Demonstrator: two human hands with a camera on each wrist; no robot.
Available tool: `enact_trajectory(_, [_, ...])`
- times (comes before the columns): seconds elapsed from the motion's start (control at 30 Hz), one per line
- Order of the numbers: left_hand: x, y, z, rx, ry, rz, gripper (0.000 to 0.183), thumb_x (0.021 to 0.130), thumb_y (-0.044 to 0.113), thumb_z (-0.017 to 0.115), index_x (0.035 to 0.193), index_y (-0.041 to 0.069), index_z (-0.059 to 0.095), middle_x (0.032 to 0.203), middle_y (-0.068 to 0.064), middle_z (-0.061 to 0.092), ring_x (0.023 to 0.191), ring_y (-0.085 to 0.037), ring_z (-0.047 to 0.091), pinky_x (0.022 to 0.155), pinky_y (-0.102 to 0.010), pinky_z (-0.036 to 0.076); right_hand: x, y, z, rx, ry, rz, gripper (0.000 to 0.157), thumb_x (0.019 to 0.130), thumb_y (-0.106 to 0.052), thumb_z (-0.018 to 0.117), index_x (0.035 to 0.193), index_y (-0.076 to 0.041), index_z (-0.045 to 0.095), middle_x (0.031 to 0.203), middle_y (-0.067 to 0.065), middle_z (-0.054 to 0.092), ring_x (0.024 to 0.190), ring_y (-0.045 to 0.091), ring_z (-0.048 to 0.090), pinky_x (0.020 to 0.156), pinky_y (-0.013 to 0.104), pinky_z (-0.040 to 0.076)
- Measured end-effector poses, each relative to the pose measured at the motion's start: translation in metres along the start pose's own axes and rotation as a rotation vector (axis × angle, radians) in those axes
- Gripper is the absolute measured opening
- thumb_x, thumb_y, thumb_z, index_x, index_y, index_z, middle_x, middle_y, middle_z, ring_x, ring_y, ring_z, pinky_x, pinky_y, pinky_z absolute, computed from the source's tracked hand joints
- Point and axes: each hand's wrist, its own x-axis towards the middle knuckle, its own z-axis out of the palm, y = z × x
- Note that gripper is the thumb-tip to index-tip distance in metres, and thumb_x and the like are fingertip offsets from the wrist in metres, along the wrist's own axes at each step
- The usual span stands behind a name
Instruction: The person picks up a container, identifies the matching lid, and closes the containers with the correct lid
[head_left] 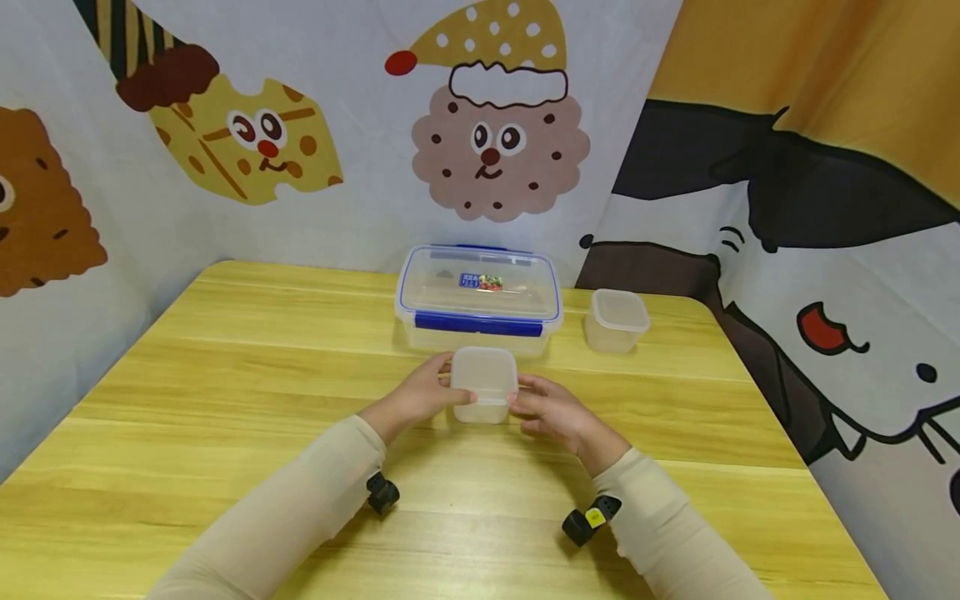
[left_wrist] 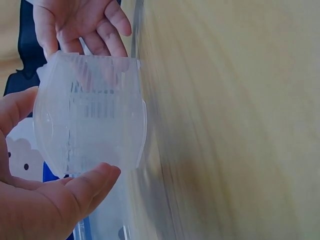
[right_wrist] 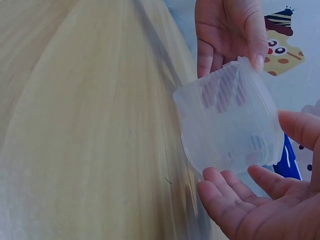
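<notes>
A small clear plastic food container (head_left: 484, 379) with a whitish lid is held between both hands near the middle of the table. My left hand (head_left: 422, 395) grips its left side, thumb along the front and fingers towards the back. From the other side my right hand (head_left: 558, 412) holds it, with thumb and fingertips at the lid edge and wall. In the right wrist view the container's wall (right_wrist: 225, 127) shows ribbed markings, and the fingers (right_wrist: 225, 192) touch its edge. Whether its base rests on the table cannot be told.
Just behind stands a large clear lidded box (head_left: 480, 292) with blue clips. A second small lidded container (head_left: 617, 321) is to its right. The wooden table (head_left: 225, 375) meets a cartoon-printed cloth (head_left: 360, 225) at the back.
</notes>
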Motion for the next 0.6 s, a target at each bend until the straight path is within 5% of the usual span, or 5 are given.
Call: enact_trajectory(0.6, [-0.0083,-0.0063,-0.005,0.105,0.013,-0.064,0.073,0.081,0.027,0.066,0.138,0.002,0.028,0.131,-0.02,0.043,0.114,-0.035,0.045,0.091,-0.047,0.042,-0.0015,0.0011,0.0057,-0.028,0.098,0.036,0.058,0.088,-0.027,0.056,0.135,0.0,0.034,0.128,0.019,0.047,0.115,0.032,0.047,0.089,0.042,0.044])
